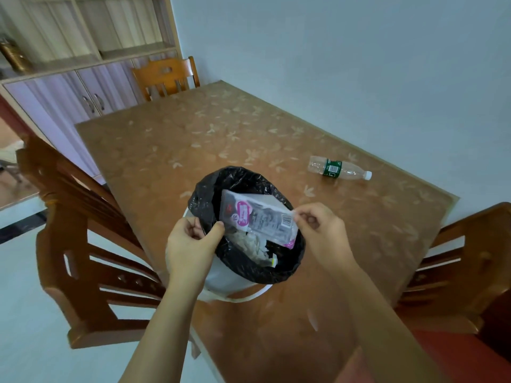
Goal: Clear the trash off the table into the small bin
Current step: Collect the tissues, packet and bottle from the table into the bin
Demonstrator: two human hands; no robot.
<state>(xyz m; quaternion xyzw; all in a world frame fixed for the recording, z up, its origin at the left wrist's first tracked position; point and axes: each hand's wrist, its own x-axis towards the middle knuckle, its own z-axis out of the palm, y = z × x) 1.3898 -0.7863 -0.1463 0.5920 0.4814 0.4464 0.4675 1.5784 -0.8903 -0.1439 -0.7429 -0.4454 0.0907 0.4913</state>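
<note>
A clear plastic wrapper with pink print is pinched by the right hand over the small white bin with black liner, whose rim is gripped by the left hand. Release is judged next, then the clear plastic bottle with green label lying on the brown patterned table needs fetching.

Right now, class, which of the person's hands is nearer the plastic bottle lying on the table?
Right. The right hand pinches a wrapper over the bin, on the side towards the bottle; the left hand grips the bin's far rim.
</note>
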